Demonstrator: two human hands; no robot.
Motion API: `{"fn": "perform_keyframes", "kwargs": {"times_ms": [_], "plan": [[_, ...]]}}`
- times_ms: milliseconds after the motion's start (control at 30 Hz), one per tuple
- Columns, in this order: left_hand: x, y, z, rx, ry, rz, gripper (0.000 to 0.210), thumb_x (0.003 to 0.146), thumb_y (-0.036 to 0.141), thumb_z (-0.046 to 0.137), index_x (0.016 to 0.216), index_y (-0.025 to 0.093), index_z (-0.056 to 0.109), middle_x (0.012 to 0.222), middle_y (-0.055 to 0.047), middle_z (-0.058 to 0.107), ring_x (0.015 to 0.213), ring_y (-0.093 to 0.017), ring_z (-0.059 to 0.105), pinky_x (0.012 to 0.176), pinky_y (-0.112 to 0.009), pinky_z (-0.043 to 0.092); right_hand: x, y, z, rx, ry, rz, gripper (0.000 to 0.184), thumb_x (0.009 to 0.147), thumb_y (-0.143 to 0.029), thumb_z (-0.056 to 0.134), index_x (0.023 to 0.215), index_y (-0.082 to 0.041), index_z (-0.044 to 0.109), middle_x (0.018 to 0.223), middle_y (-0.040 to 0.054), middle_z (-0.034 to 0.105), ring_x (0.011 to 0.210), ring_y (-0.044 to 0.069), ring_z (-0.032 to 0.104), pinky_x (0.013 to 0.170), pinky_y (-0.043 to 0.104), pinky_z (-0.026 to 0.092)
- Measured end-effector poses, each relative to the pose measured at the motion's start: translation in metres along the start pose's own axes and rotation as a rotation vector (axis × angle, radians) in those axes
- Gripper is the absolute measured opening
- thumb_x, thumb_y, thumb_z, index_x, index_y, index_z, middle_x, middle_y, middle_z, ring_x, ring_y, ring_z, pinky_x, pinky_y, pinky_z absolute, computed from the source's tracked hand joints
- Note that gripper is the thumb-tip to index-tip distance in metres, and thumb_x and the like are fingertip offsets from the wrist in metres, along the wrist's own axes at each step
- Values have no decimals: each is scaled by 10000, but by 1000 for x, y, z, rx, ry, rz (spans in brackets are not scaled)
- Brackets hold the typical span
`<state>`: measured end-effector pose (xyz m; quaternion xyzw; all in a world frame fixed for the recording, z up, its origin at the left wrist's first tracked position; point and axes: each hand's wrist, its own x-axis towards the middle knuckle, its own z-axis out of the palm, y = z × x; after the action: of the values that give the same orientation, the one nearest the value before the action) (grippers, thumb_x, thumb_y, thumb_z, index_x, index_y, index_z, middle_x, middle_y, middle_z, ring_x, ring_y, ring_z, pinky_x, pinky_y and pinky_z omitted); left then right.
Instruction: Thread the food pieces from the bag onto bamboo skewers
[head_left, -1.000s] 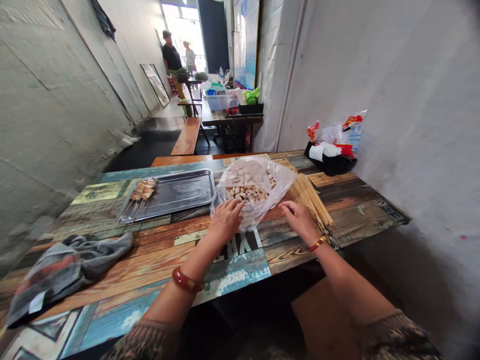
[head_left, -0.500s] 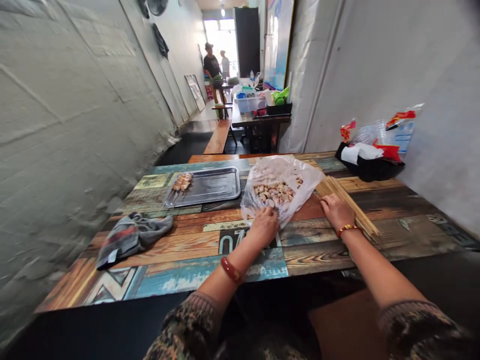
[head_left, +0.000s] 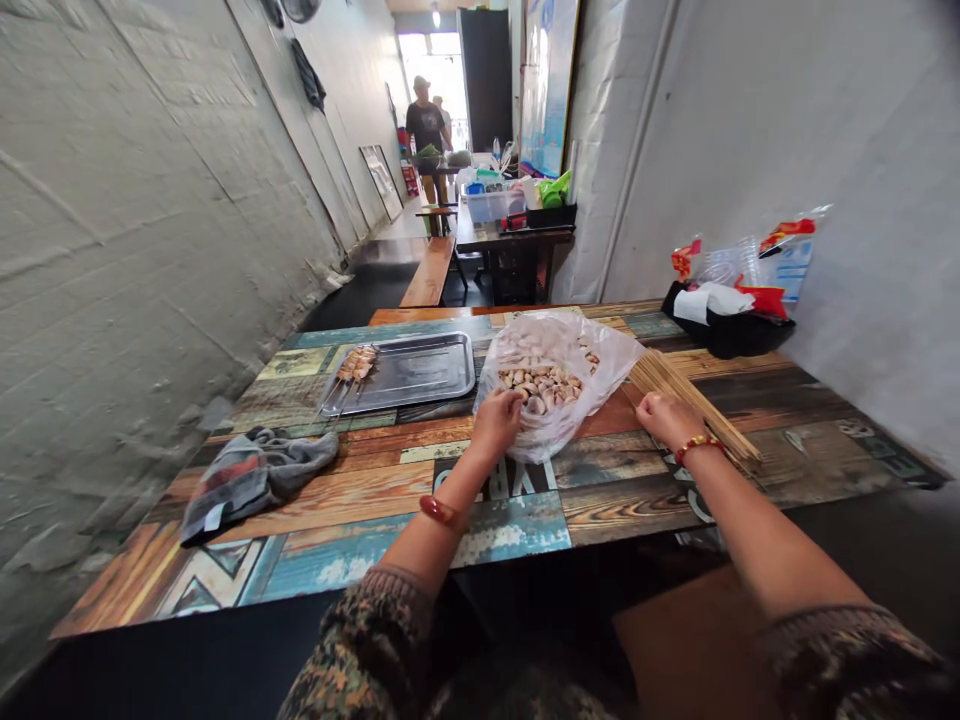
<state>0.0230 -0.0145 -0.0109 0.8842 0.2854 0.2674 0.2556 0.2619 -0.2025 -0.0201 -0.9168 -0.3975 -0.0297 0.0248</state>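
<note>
A clear plastic bag (head_left: 600, 365) lies spread on the table, its mouth showing many small pale-brown pieces (head_left: 551, 390), perhaps meat. At its left rim my left hand (head_left: 496, 420) is closed, fingertips pinching the plastic. My right hand (head_left: 670, 420) is closed beside a bundle of bamboo skewers (head_left: 694, 400); a thin skewer seems to stick out from its fingers, though the grip is mostly hidden. Left of the bag sits a metal tray (head_left: 420, 370), with several loaded skewers (head_left: 357, 365) on its left end, their sticks poking over the front edge.
A grey cloth (head_left: 259, 475) lies at the table's left. On the right stands a black holder (head_left: 727, 325) with tissues and packets. Beyond are a bench (head_left: 429, 272) and another table with a plastic bin (head_left: 495, 205). Two people (head_left: 427, 125) stand near the far doorway.
My left hand has moved left and slightly up, from the bag's front edge to its left rim. My right hand has curled tighter beside the skewers. The view has shifted slightly.
</note>
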Motion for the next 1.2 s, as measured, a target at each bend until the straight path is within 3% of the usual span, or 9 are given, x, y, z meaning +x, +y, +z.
{"fn": "perform_keyframes", "kwargs": {"times_ms": [167, 300, 467, 567, 700, 800, 867, 1067, 1200], "plan": [[10, 10, 5, 37, -49, 72, 231, 844, 202, 494, 970, 203, 688, 951, -78, 612, 866, -199, 583, 813, -332, 457, -12, -7, -3, -41, 13, -13, 274, 885, -220, 422, 877, -93, 665, 906, 193, 691, 851, 258, 660, 704, 323, 437], [14, 18, 19, 68, -152, 153, 227, 820, 157, 493, 952, 192, 674, 980, -97, 583, 957, -224, 550, 888, -362, 426, -27, -4, 0, -44, 43, -13, 282, 919, -234, 380, 910, -109, 633, 913, 178, 681, 882, 250, 650, 731, 322, 436], [12, 12, 29, -39, -127, 75, 134, 779, 105, 498, 815, 171, 608, 1015, -112, 551, 1025, -239, 515, 939, -390, 387, -26, -1, 1, 9, 34, -12, 269, 919, -363, 439, 960, -167, 619, 983, 112, 674, 902, 207, 639, 708, 278, 426], [8, 6, 23, -132, -97, -7, 109, 728, 82, 532, 767, 180, 559, 952, -83, 564, 962, -225, 530, 904, -389, 400, -18, -2, -1, 14, 0, -11, 239, 913, -284, 437, 900, -161, 641, 925, 112, 686, 865, 199, 648, 687, 273, 417], [2, -6, 10, -330, -43, -175, 94, 698, 120, 573, 675, 180, 505, 685, -10, 549, 730, -178, 556, 737, -334, 450, -18, -2, -4, -36, -4, -11, 257, 892, -209, 415, 858, -118, 654, 898, 168, 689, 838, 238, 656, 686, 309, 421], [-4, -14, 3, -566, -30, -305, 32, 741, 187, 554, 756, 164, 538, 603, 20, 552, 544, -123, 533, 553, -255, 436, -31, 1, -4, -68, -5, -22, 242, 877, -202, 430, 828, -119, 652, 870, 171, 689, 824, 250, 658, 678, 319, 425], [-8, -16, 0, -751, -51, -369, 110, 767, 218, 544, 843, 143, 567, 625, 6, 593, 498, -102, 537, 485, -221, 421, -40, 4, -2, -86, -3, -27, 240, 883, -216, 428, 832, -132, 647, 860, 156, 688, 824, 244, 657, 676, 314, 426], [-14, -15, -9, -1178, -107, -474, 176, 794, 157, 528, 946, 95, 592, 727, -60, 660, 609, -106, 634, 636, -258, 534, -40, 4, 5, 44, -2, -17, 264, 898, -365, 455, 906, -176, 638, 907, 101, 686, 896, 209, 638, 721, 278, 425], [-17, -15, -19, -1402, -126, -529, 221, 738, 38, 552, 947, 83, 611, 792, -93, 687, 719, -138, 682, 749, -288, 551, -26, -2, 5, 52, -49, -1, 260, 892, -295, 434, 814, -177, 653, 844, 100, 697, 827, 207, 646, 670, 279, 408]]}}
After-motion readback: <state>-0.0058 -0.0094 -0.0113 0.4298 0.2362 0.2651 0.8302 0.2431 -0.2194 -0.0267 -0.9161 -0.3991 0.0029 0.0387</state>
